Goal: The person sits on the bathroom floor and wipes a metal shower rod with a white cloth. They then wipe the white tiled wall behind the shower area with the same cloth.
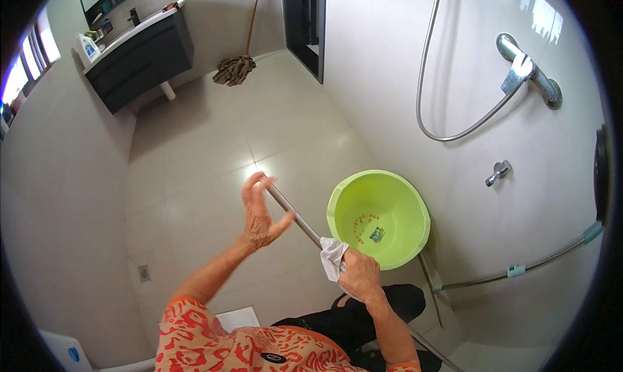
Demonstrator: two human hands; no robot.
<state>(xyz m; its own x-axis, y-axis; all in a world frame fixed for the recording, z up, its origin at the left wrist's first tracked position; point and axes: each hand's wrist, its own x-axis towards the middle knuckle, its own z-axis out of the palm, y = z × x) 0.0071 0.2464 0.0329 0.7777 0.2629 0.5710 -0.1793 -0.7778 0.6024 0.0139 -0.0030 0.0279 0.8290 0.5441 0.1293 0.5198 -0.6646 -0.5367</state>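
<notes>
- Left hand (pixel 258 211): I see it open, fingers spread, fingertips at the upper end of the metal pole (pixel 295 213).
- Right hand (pixel 361 276): I see it clenched around a white cloth (pixel 332 255), pressed against the pole lower down.
- Pole: slants across the tiled floor (pixel 207 151), just left of the green basin (pixel 379 217).
- Mop (pixel 235 69): leans on the far wall, beside the dark cabinet (pixel 139 57).
</notes>
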